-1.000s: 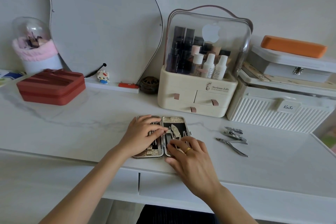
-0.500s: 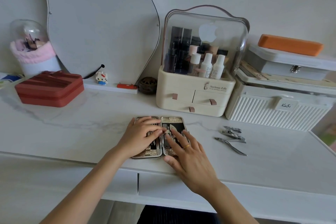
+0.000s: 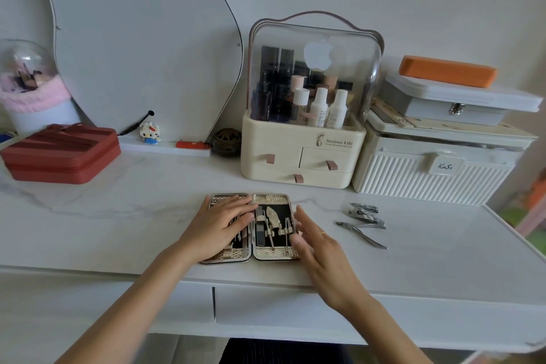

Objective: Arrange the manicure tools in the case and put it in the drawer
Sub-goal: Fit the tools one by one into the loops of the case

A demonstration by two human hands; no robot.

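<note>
From the head camera, the case (image 3: 254, 226) lay open flat near the front edge of the table (image 3: 133, 210), its two halves hinged side by side. The left hand (image 3: 217, 228) rested palm down across the left half, fingers spread and gripping nothing. The right hand (image 3: 317, 241) hovered just beside the right half, fingers loosely extended and holding nothing; whether its fingertips touched the case rim could not be told. In the right half, several slim metal tools (image 3: 273, 223) sat under straps against a dark lining.

Three loose tools waited to the right, well apart from the case: two clippers (image 3: 365, 213) and, nearer, a nipper (image 3: 362, 232). These looked small, light, rigid and slick, with sharp jaws, so they were probably best pinched by the handles or mid-body. The case looked stiff and thin, likely light; it would probably need closing with both hands at its outer edges before lifting.

The tabletop was smooth, pale and marble-patterned, so metal pieces might slide on it. A drawer (image 3: 280, 309) front showed directly below the case. Against the far wall stood an organiser (image 3: 301, 151), a ribbed box (image 3: 428, 180) on the right, and a red box (image 3: 59, 154) on the left.
</note>
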